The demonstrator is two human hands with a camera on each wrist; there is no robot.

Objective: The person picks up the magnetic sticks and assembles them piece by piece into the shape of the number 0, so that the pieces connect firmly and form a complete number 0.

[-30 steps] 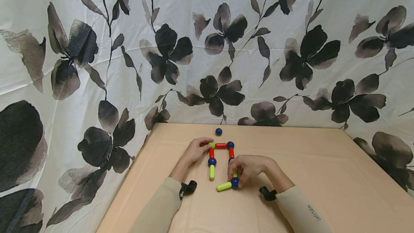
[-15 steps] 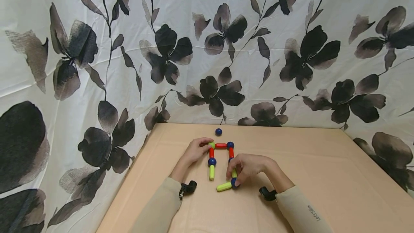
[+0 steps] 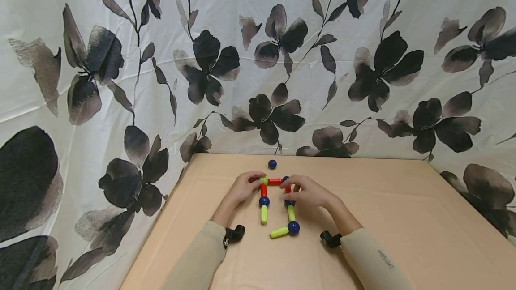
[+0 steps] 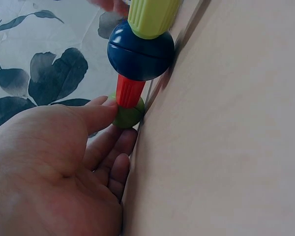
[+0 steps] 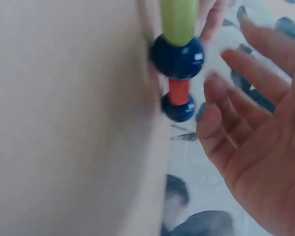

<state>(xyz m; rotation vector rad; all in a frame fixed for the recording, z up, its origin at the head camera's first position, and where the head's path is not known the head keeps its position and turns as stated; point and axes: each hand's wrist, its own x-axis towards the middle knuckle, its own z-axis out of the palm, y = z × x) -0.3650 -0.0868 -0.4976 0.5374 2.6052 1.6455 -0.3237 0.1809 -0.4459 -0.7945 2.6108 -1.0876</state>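
My left hand [image 3: 243, 187] pinches a green ball [image 4: 128, 117] at the far left corner of a chain of balls and rods on the table. From that ball a red rod [image 3: 275, 181] runs right, and another red rod [image 4: 130, 91] leads nearer to a blue ball [image 4: 140, 50] and a yellow-green rod [image 3: 264, 215]. My right hand [image 3: 312, 191] hovers at the chain's right side, fingers loosely bent and apart from the blue balls in the right wrist view. Nearer me, a yellow-green rod [image 3: 291, 213] joins a blue ball [image 3: 294, 227] with another yellow-green rod [image 3: 279, 232] pointing left.
A loose blue ball [image 3: 272, 164] lies behind the chain, near the far edge of the tan table [image 3: 387, 218]. Behind the table hangs a white cloth [image 3: 322, 84] with dark flowers.
My right hand has let go of the near blue ball and the yellow-green rod beside it and moved away from me, towards the far right corner. The left hand stays on the green ball.
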